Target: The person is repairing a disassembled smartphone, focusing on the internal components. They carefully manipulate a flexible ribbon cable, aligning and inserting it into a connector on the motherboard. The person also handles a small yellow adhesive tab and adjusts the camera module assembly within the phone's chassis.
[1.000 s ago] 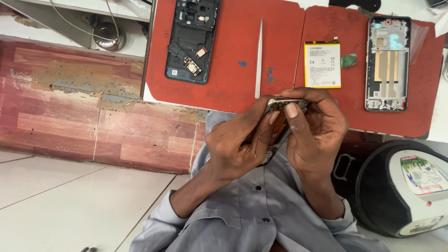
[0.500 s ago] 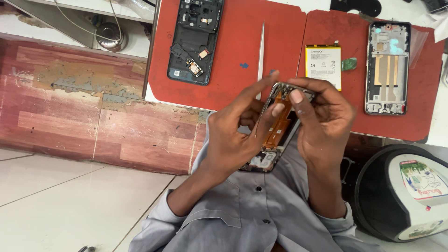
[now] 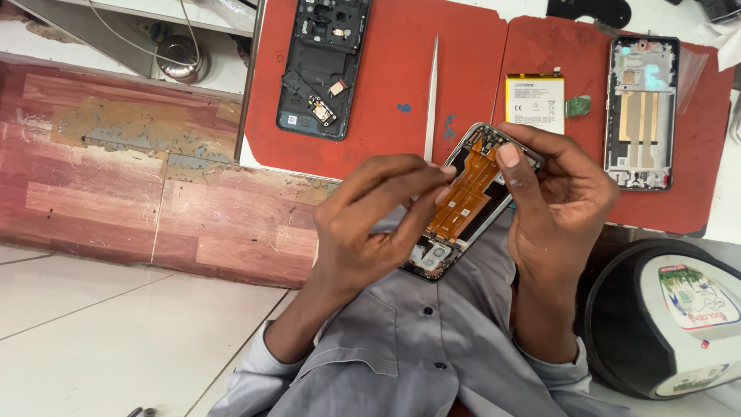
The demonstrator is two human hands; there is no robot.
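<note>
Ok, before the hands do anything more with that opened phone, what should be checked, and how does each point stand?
1. Phone frame gripped by both hands: ok; left hand and right hand each hold it.
2. Orange flex cable exposed and reachable: ok.
3. Cable connectors seated: cannot tell, too small.
4. Tweezers within reach: ok, lying on the red mat.
5. Battery clear of tools: ok, apart on the second mat.
6. Frame supported from below: not ok, held in the air over the lap.
</note>
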